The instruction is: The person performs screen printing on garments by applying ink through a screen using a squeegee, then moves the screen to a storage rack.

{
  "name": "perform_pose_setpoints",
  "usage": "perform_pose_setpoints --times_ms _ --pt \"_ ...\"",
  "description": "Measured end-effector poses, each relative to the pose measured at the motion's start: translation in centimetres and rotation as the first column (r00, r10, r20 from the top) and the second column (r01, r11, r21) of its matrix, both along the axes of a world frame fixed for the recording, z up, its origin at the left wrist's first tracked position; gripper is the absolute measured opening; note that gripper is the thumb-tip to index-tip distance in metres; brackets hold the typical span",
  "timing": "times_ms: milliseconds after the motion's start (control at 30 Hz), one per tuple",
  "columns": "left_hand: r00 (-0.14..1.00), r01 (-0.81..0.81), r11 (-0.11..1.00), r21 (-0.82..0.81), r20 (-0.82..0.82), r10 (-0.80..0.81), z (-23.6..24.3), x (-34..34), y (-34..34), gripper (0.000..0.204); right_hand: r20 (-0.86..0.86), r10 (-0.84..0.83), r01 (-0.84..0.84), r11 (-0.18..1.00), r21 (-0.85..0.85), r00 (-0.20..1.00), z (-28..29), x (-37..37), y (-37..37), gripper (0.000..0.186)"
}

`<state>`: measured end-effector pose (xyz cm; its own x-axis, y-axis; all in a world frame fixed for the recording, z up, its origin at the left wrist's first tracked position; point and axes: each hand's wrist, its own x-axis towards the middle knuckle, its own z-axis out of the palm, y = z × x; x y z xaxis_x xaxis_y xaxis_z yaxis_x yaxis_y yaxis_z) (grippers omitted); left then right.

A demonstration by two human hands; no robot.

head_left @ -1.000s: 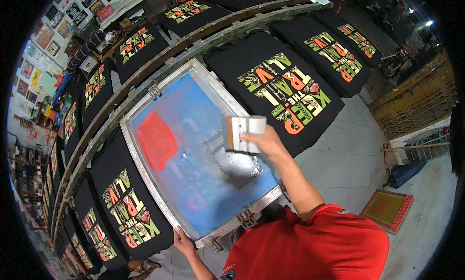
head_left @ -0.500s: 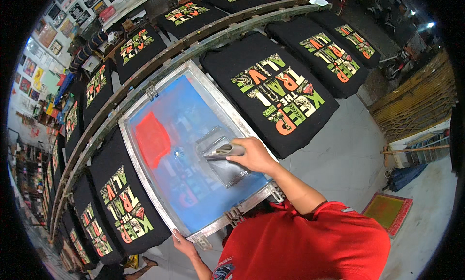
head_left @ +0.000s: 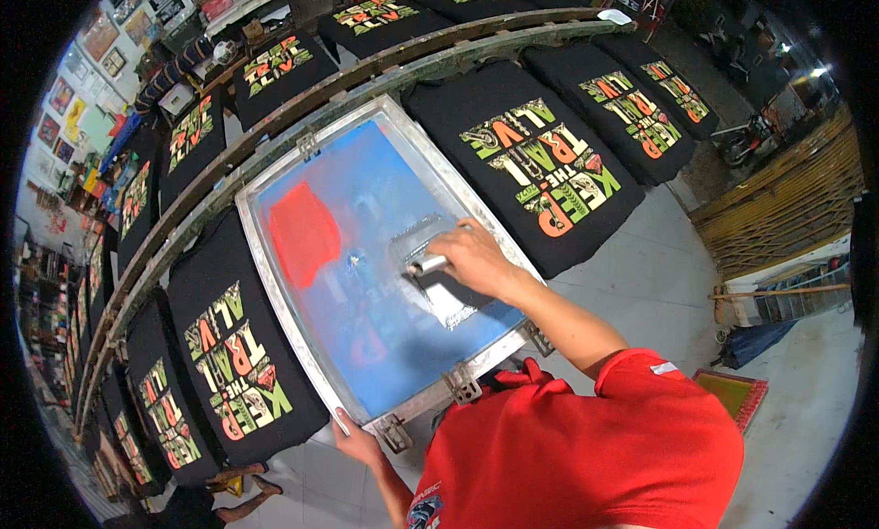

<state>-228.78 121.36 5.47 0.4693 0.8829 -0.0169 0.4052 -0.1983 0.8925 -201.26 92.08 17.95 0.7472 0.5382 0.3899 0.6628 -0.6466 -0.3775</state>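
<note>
Aluminium-framed printing screen [head_left: 281, 307] lies btwn printed black T-shirts [head_left: 540, 177]. R hand [head_left: 478, 259] closed round squeegee [head_left: 428, 265], tilted over dark ink [head_left: 453, 307] on blue mesh [head_left: 362, 369], prob. for blade control; contact unclear. L hand [head_left: 359, 442] pinches screen's near-left corner, prob. to keep it from shifting.

A large rectangular screen-printing frame with a pale, scuffed rim [head_left: 261, 245] lies flat before me, turned slantwise, metal clamps [head_left: 462, 383] fixed along its edges. Stretched inside it is translucent blue mesh [head_left: 394, 384], with faint lettering showing through. Toward its far left corner spreads a flat, ragged-edged patch of bright red [head_left: 302, 236]. Right of the middle sits a glossy, dark, roughly rectangular patch [head_left: 450, 304], catching white glare. Over that dark patch is a pale grey squeegee [head_left: 428, 265], tilted, largely covered; I can't tell whether its blade touches the mesh.
</note>
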Motion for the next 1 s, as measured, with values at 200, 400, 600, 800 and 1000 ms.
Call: perform_pose_setpoints --times_ms 200,400,600,800,1000 --pt "1.000 -0.017 1.000 -0.009 0.007 0.017 0.7 0.1 -0.4 0.048 0.053 -0.101 0.105 0.992 -0.076 0.994 0.2 1.2 0.1 0.022" --pt "0.998 0.011 0.987 -0.159 0.069 0.000 1.9 -0.1 -0.3 0.043 0.111 -0.068 0.082 0.988 -0.130 0.992 0.3 4.0 2.1 0.021" --pt "0.994 0.018 0.999 -0.038 0.112 -0.014 0.5 0.0 0.1 0.045 0.165 -0.033 0.068 0.976 -0.207 0.986 -2.1 7.9 4.8 0.020" --pt "0.999 -0.001 0.992 -0.124 0.051 0.007 0.1 -0.6 0.2 0.044 0.153 -0.025 0.057 0.975 -0.212 0.988 -4.7 2.5 3.0 0.027" --pt "0.987 -0.025 0.993 -0.115 0.153 0.042 -1.5 -0.1 0.4 0.043 0.167 -0.063 0.096 0.975 -0.198 0.984 -7.0 -9.3 -1.9 0.019"
